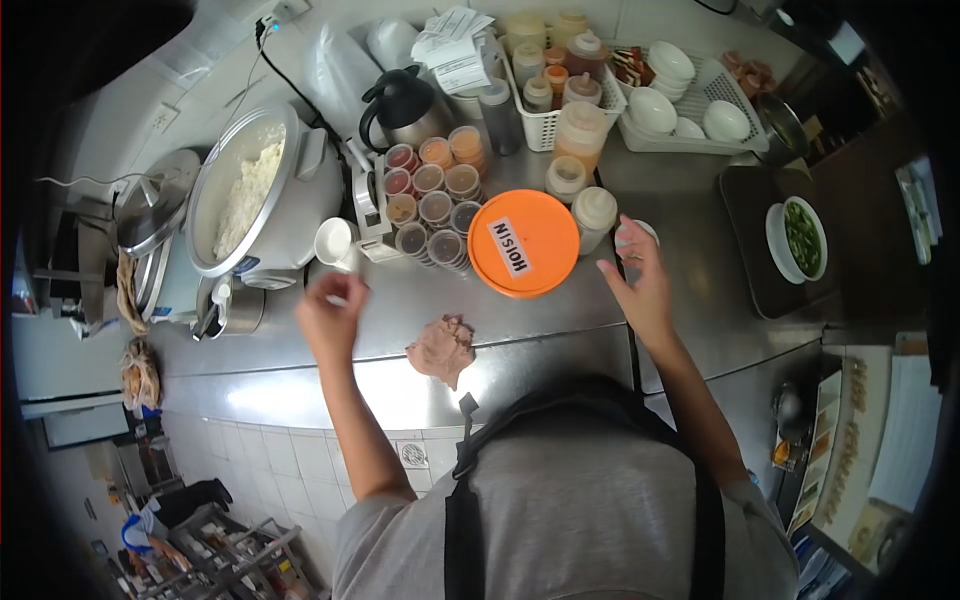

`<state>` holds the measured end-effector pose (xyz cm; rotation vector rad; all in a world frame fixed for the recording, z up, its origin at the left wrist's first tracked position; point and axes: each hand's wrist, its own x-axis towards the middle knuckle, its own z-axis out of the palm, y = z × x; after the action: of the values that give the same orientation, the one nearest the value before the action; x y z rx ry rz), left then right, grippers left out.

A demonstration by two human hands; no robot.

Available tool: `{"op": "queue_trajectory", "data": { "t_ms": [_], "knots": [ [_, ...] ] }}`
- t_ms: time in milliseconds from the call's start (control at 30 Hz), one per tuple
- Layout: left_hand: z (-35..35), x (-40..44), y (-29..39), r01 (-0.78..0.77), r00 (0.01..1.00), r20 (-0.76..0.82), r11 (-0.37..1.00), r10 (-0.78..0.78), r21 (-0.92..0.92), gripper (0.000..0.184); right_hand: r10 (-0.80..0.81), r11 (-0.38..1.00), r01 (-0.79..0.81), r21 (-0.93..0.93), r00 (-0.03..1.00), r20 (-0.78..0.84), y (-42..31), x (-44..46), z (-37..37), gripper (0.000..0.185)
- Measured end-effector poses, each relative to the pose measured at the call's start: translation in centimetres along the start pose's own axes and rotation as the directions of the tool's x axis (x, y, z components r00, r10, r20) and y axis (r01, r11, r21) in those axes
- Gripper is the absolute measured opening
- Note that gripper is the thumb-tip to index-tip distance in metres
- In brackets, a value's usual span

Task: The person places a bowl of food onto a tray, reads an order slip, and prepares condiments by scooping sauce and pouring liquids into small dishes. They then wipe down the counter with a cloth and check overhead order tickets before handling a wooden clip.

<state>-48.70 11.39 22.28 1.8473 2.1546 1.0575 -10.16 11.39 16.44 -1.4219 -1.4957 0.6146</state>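
while the orange hoisin tub [523, 243] shows a round lid with no long axis, our right hand [642, 285], spread and apparently empty, is nearer, just to its right; our left hand [334, 311], fingers curled, grip unclear, hangs well to its left.

The right hand [646, 288] partly covers a white round item [650, 234]. Near the worktop's [545, 345] back edge, print on papers [455, 52] is illegibly small. The orange lid [545, 225] hides what lies beneath.
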Motion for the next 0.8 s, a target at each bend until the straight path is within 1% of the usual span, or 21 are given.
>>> {"op": "queue_trajectory", "data": {
  "t_ms": [33,67,100,133,167,200,233,267,367,400,500,600,633,700,733,800],
  "knots": [
    [-0.3,-2.0,2.9,0.053,0.985,0.168,0.997,-0.043,-0.052,0.012,0.049,0.999,-0.049,-0.012,0.998,-0.048,1.0,0.2,0.4,0.061],
    [1.1,-4.2,2.9,0.079,0.947,0.322,0.974,-0.006,-0.213,0.012,0.075,0.996,-0.075,-0.043,0.997,-0.004,2.4,0.3,1.0,0.064],
    [2.5,-6.4,4.2,0.030,0.901,0.429,0.976,0.067,-0.215,0.012,0.102,0.992,-0.099,-0.073,0.994,0.039,3.9,0.5,1.8,0.067],
    [4.3,-8.9,5.1,0.025,0.856,0.505,0.967,0.111,-0.254,0.013,0.130,0.988,-0.121,-0.101,0.988,0.085,5.1,0.7,2.4,0.070],
    [5.1,-10.2,6.9,-0.144,0.797,0.547,0.960,0.256,-0.240,0.016,0.118,0.988,-0.111,-0.111,0.991,0.062,5.9,1.1,2.9,0.068],
    [8.1,-12.7,5.7,-0.161,0.769,0.570,0.951,0.289,-0.264,0.014,0.108,0.988,-0.102,-0.120,0.993,0.043,6.5,1.4,3.4,0.067],
    [9.1,-13.7,6.4,-0.305,0.749,0.535,0.920,0.391,-0.245,0.017,0.098,0.987,-0.094,-0.129,0.995,0.028,6.9,1.7,3.7,0.066],
    [10.3,-14.7,6.7,-0.393,0.751,0.474,0.888,0.460,-0.239,0.017,0.087,0.987,-0.083,-0.137,0.996,0.021,7.2,2.0,3.9,0.066],
    [12.4,-15.9,7.2,-0.518,0.714,0.393,0.814,0.580,-0.262,0.017,0.051,0.987,-0.047,-0.153,0.998,0.021,7.4,2.6,4.5,0.064],
    [13.8,-16.6,6.5,-0.542,0.695,0.408,0.804,0.593,-0.245,0.017,0.045,0.987,-0.041,-0.154,0.999,0.020,7.3,2.9,4.6,0.063],
    [15.1,-16.7,6.5,-0.606,0.696,0.368,0.780,0.616,-0.159,0.016,0.043,0.989,-0.040,-0.142,0.999,0.017,7.0,3.5,5.1,0.062],
    [14.0,-16.3,7.5,-0.503,0.774,0.299,0.829,0.559,-0.246,0.014,0.067,0.992,-0.066,-0.110,0.998,0.008,6.9,4.5,5.8,0.061],
    [13.1,-15.8,8.5,-0.492,0.781,0.297,0.834,0.549,-0.248,0.016,0.080,0.992,-0.079,-0.096,0.997,0.005,6.9,4.8,6.1,0.061],
    [10.8,-14.5,10.4,-0.466,0.797,0.297,0.848,0.526,-0.251,0.022,0.080,0.994,-0.079,-0.073,0.997,0.017,6.9,5.6,6.8,0.059],
    [9.8,-13.6,11.3,-0.466,0.809,0.274,0.851,0.520,-0.240,0.029,0.082,0.995,-0.080,-0.062,0.996,0.027,7.0,6.0,7.2,0.058],
    [8.7,-10.8,12.9,-0.465,0.831,0.227,0.859,0.507,-0.215,0.042,0.110,0.993,-0.114,0.028,0.989,0.098,8.7,7.3,8.6,0.056]
  ]
}}
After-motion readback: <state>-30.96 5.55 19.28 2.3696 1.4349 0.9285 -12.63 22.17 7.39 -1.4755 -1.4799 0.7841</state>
